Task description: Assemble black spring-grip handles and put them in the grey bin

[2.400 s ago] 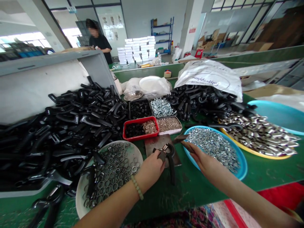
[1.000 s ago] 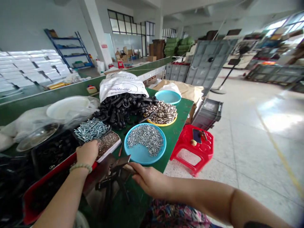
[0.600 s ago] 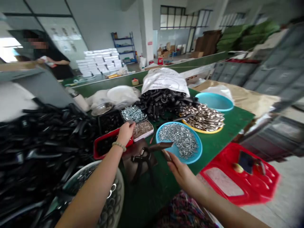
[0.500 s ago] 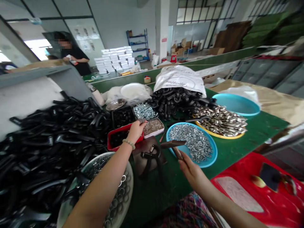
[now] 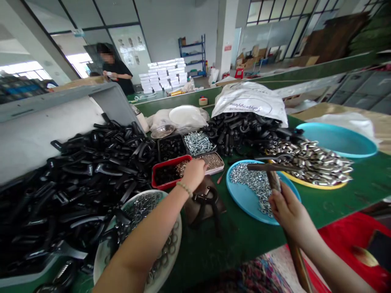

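My left hand [image 5: 193, 173] reaches forward over the red tray [image 5: 167, 173] and the small tray of tiny brass-coloured parts [image 5: 213, 161]; its fingers are curled downward and what they pinch is hidden. My right hand [image 5: 287, 209] is closed round the wooden handle of a hammer [image 5: 273, 175], whose head is raised above the blue bowl of small nuts [image 5: 255, 191]. A black plastic handle assembly [image 5: 207, 201] lies on a dark metal plate between my two hands.
A big heap of black handles [image 5: 88, 171] fills the left. A white bowl of metal rings [image 5: 146, 228] sits near me. Behind are a tray of screws [image 5: 198, 142], a white sack spilling black parts [image 5: 250, 108], a yellow dish of metal sleeves [image 5: 311, 162]. A person [image 5: 114, 71] stands far back.
My head swung right toward the floor and back to the table. My left hand left the black assembly and went to the small-parts trays. My right hand lifted the hammer upright.
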The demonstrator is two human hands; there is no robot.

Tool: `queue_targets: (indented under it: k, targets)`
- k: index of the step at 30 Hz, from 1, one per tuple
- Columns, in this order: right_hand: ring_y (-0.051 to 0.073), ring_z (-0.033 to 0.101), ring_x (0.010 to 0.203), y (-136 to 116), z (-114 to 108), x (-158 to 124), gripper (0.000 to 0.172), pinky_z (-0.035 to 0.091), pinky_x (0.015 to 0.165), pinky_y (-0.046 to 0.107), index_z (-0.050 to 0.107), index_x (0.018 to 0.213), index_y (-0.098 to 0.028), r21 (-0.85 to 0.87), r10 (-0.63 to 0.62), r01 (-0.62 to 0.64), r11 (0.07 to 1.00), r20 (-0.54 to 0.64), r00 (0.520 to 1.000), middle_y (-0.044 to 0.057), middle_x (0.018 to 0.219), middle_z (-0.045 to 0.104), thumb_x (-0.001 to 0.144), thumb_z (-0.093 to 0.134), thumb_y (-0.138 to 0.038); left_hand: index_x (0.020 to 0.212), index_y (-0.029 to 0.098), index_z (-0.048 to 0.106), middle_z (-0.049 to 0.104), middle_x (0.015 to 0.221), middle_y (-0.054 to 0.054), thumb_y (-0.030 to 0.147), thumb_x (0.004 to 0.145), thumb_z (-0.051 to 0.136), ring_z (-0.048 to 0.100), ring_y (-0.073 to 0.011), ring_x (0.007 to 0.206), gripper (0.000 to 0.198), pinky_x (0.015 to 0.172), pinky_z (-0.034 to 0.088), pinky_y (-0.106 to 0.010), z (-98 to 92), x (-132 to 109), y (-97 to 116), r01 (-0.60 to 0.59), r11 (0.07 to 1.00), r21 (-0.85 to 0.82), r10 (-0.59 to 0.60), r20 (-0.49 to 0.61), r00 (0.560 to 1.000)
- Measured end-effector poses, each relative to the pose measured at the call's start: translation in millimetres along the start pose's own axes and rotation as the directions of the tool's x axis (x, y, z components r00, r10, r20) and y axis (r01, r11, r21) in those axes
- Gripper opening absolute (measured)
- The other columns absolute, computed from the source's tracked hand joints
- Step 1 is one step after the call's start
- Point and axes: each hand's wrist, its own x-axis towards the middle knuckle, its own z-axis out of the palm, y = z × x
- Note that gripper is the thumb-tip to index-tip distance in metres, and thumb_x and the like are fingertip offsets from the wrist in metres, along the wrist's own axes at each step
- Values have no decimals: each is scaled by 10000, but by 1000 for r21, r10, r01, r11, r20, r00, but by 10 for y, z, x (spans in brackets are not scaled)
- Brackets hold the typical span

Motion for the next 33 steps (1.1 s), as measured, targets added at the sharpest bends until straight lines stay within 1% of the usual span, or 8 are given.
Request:
queue_targets:
  k: [2, 3, 6, 9, 13, 19, 26, 33]
  targets:
    - [144, 504, 422, 11, 26, -22, 517, 427, 376, 245, 491, 1249, -183, 18, 20, -22, 1000, 70, 997, -19, 553, 527, 847, 462, -507, 917, 134, 665, 644, 1031, -142, 292, 909, 439, 545, -259, 1016, 276, 853, 415, -385, 26, 314, -153, 80, 994, 81, -76, -46, 996]
    - [152, 513, 431, 25, 48, -43, 528, 428, 379, 249, 485, 1257, -182, 28, 30, -32, 999, 97, 995, -15, 556, 533, 845, 462, -512, 903, 138, 667, 638, 1040, -141, 272, 893, 465, 523, -273, 1043, 242, 861, 401, -406, 54, 429, -206, 81, 993, 91, -77, -43, 996]
    - [172, 548, 475, 70, 116, -113, 541, 437, 400, 258, 492, 1257, -177, 22, 22, -25, 999, 132, 991, 11, 587, 573, 839, 470, -520, 844, 153, 670, 652, 968, -117, 236, 873, 483, 508, -276, 1029, 206, 867, 365, -441, 170, 583, -265, 85, 987, 135, -81, -41, 996]
    - [181, 574, 527, 75, 167, -154, 545, 454, 440, 262, 510, 1245, -162, -4, 12, -11, 1000, 142, 990, 36, 636, 613, 840, 464, -524, 874, 151, 660, 646, 989, -122, 231, 893, 426, 497, -278, 1025, 248, 864, 340, -454, 262, 575, -267, 87, 983, 159, -80, -53, 995]
    - [188, 596, 565, 35, 228, -155, 563, 473, 476, 270, 501, 1266, -146, -40, 13, -7, 999, 162, 987, 50, 676, 639, 848, 443, -518, 947, 167, 644, 645, 1006, -111, 233, 910, 376, 503, -263, 1009, 278, 867, 321, -441, 292, 559, -282, 78, 984, 157, -72, -45, 996]
    - [207, 633, 608, 20, 280, -189, 531, 491, 499, 280, 485, 1294, -167, -65, -46, 64, 996, 249, 967, 57, 700, 655, 867, 433, -480, 808, 175, 667, 660, 968, -100, 236, 884, 437, 505, -264, 1014, 250, 882, 296, -443, 267, 604, -245, 57, 989, 133, -54, -31, 998]
    - [200, 636, 604, 42, 295, -231, 510, 494, 497, 279, 492, 1285, -166, -58, -38, 54, 997, 252, 967, 52, 715, 666, 869, 442, -457, 886, 178, 656, 681, 908, -98, 270, 924, 377, 581, -235, 937, 296, 855, 359, -395, 247, 563, -252, 90, 995, 35, -88, -78, 993]
    - [203, 646, 662, 72, 339, -251, 499, 494, 498, 270, 480, 1293, -181, -45, -37, 51, 998, 281, 959, 55, 768, 670, 872, 447, -447, 914, 145, 651, 687, 951, -128, 277, 904, 449, 620, -230, 956, 242, 841, 433, -329, 172, 505, -258, 115, 984, -134, -132, -129, 983]
